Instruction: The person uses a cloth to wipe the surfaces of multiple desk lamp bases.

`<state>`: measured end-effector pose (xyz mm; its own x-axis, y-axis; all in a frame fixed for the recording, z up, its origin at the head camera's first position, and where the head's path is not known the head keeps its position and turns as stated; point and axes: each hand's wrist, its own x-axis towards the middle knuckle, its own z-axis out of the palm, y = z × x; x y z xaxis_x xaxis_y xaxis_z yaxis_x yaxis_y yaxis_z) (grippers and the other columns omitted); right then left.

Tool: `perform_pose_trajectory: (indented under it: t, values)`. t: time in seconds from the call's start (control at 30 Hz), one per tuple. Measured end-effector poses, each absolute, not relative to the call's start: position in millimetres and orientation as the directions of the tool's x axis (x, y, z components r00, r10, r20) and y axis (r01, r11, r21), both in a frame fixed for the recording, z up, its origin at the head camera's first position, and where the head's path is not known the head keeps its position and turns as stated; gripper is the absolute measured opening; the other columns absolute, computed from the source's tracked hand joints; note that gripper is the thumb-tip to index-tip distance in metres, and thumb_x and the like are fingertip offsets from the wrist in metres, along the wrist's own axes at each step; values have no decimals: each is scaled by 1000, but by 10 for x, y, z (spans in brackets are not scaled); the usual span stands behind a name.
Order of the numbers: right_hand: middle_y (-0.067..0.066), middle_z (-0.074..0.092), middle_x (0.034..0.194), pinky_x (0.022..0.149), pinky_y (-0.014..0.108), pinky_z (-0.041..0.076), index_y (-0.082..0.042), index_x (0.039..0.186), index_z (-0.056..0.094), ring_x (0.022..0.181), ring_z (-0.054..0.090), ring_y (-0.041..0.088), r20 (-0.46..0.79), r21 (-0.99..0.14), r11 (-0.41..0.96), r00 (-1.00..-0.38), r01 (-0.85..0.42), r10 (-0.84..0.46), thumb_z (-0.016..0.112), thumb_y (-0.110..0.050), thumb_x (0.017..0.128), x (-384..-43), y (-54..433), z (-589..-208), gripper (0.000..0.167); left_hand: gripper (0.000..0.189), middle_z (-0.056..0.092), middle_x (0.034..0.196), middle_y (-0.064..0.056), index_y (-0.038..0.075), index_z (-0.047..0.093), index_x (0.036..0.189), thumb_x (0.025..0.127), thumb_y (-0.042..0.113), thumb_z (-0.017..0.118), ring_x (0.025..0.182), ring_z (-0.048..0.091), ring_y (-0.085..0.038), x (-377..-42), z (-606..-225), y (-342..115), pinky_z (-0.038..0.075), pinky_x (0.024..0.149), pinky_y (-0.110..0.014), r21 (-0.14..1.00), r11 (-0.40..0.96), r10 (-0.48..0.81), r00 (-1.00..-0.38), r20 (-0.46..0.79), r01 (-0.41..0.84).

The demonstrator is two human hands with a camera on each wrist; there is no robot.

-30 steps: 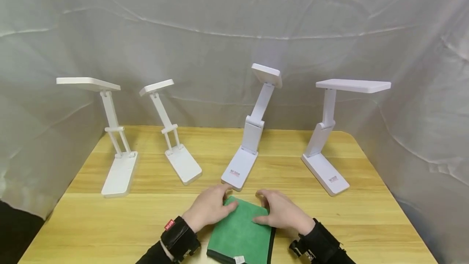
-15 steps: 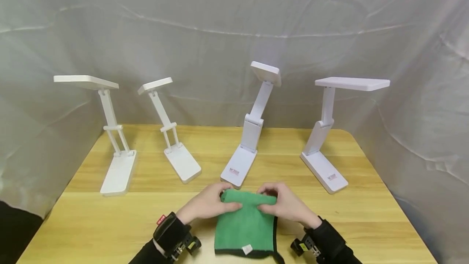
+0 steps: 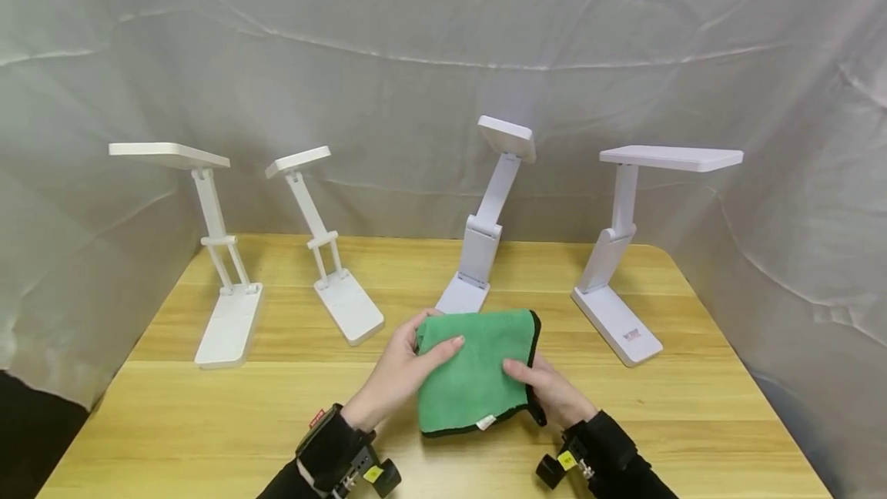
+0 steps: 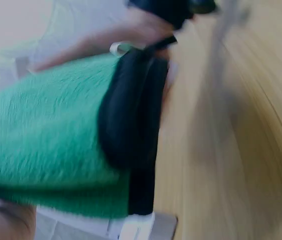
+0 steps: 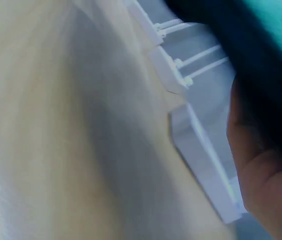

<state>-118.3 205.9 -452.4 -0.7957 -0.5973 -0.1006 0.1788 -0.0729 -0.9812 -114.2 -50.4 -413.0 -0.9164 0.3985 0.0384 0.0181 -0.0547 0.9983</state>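
A folded green cloth (image 3: 474, 376) with black edging and a small white tag is held up off the table between both hands. At its upper left side my left hand (image 3: 402, 372) grips it, thumb on the front face and fingers behind. My right hand (image 3: 550, 391) pinches the right edge, with the thumb on the front. In the left wrist view the green cloth (image 4: 56, 135) fills the left half, blurred. The right wrist view shows the cloth's dark edge (image 5: 250, 65) over the fingers of my right hand (image 5: 265, 185).
Behind the cloth stands a white folding desk lamp (image 3: 478, 249), its base partly hidden. Other white lamps stand at the far left (image 3: 225, 322), centre left (image 3: 346, 303) and right (image 3: 617, 322) of the wooden table (image 3: 208, 430). A grey-white curtain (image 3: 416, 37) hangs behind.
The cloth has been raised off the table, moved away from the person and tilted up. Both hands went with it; the right hand shifted from its top edge to its right side.
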Motion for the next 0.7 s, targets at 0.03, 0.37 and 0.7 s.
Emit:
perform_pose_trajectory:
  t: [0.03,0.37,0.7]
  values:
    - [-3,56,121,96,26,53,-6,143,30,109,62,10,-146,-978,-36,-795,207,-589,57,-32,101,-1177,2058,-4540,56,31,66,97,5,3,55,123,99,22,64,84,69,-9,-1145,-4119,-494,62,75,-29,998,-62,377,-926,36,14]
    - [-5,69,107,85,27,60,3,144,31,94,71,9,-281,-954,50,-819,296,-500,64,-27,98,-1167,1984,-4486,65,31,69,105,-10,11,62,122,96,26,69,87,66,-13,-1245,-4234,-543,58,77,-25,993,107,211,-977,15,39]
    - [-7,71,107,86,30,61,-6,137,47,99,72,10,-298,-945,25,-831,325,-469,61,-26,101,-1130,1876,-4406,44,39,70,117,-16,3,58,130,97,21,67,100,69,-22,-1366,-4365,-979,59,87,-29,942,325,136,-990,42,84]
